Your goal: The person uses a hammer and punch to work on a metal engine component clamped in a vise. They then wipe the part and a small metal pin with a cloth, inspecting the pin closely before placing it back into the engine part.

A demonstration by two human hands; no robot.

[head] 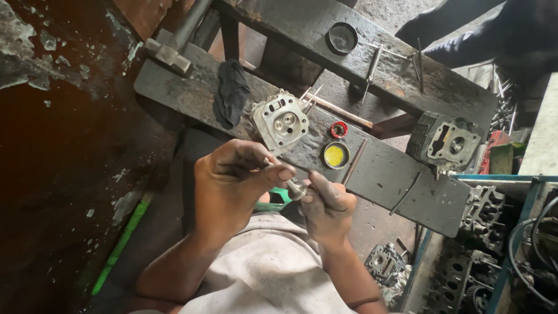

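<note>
You hold a small valve (295, 187) between both hands above your lap, just short of the table (383, 174) edge. Your left hand (235, 180) is closed on its stem, thumb and finger pinched; your right hand (326, 203) is closed too, fingertips at the valve head. The light cylinder head (281, 121) sits on the table just beyond, valve seats showing, so the valve looks not yet fitted. A yellow tin (336, 155) and a red ring (339, 129) lie just beside the head, a black rag (231, 93) on its other side, a darker second head (446, 141) well apart. Open room lies between your hands and the table's near edge; the far side is crowded with rods.
</note>
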